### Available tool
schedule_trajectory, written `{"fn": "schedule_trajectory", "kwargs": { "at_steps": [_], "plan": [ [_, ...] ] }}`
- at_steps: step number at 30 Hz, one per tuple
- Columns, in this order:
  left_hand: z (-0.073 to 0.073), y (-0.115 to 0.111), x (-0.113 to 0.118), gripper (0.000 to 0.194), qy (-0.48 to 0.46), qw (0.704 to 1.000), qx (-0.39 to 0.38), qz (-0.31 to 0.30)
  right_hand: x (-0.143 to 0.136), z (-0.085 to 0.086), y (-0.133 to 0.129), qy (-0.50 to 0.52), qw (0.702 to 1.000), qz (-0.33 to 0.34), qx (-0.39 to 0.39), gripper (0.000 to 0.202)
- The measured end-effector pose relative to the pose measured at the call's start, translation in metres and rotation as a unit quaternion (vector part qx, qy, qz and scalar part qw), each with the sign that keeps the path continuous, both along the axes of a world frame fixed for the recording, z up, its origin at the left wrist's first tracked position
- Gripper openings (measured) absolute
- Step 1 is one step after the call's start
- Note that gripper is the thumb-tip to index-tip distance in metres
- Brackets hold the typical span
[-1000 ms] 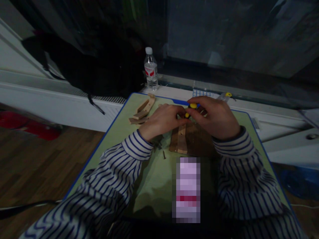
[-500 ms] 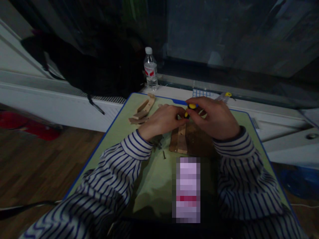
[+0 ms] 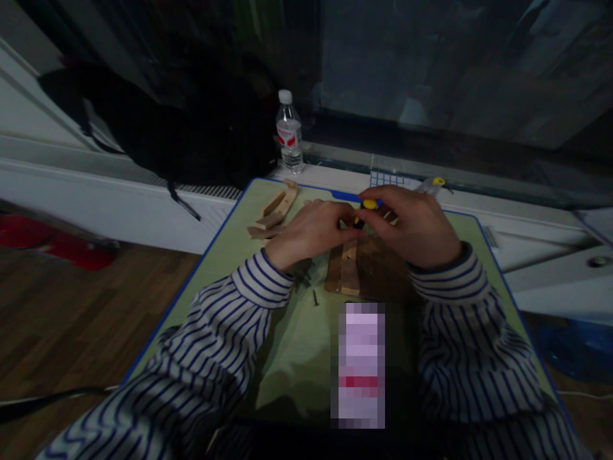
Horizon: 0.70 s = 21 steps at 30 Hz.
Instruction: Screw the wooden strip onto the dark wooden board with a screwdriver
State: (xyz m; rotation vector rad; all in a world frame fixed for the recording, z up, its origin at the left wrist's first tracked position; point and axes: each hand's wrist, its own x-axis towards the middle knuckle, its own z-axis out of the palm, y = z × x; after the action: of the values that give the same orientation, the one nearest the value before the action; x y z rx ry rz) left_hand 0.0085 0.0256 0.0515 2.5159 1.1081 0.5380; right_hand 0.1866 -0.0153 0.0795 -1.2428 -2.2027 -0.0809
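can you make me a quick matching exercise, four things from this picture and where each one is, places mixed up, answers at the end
Things
1. water bottle
2. yellow-and-black tool
3. loose screw
4. wood strip

Places
A. lying on the brown board
B. directly on the green tabletop
C. standing on the white sill
D. in the fingers of the right hand

Pairs: 1-C, 2-D, 3-B, 4-A

Loose, navy-striped white sleeves [image 3: 211, 326] end in fitted cuffs [image 3: 263, 276].

Wooden pieces [image 3: 282, 207] block the far left, leaving nearer tabletop [image 3: 224, 248] open.
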Motion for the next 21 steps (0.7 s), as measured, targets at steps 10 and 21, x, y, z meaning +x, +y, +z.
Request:
{"fn": "schedule_trajectory", "kwargs": {
  "at_steps": [10,21],
  "plan": [
    [-0.0001,0.0011,-0.0001,0.028,0.01,1.0,0.004,-0.008,-0.0028,0.0012,-0.0027,0.003,1.0,0.005,0.0,0.029],
    [0.0025,0.0001,-0.0007,0.028,0.017,1.0,0.004,-0.013,-0.0021,0.0026,-0.0028,-0.01,1.0,0.01,-0.013,0.029]
  ]
}}
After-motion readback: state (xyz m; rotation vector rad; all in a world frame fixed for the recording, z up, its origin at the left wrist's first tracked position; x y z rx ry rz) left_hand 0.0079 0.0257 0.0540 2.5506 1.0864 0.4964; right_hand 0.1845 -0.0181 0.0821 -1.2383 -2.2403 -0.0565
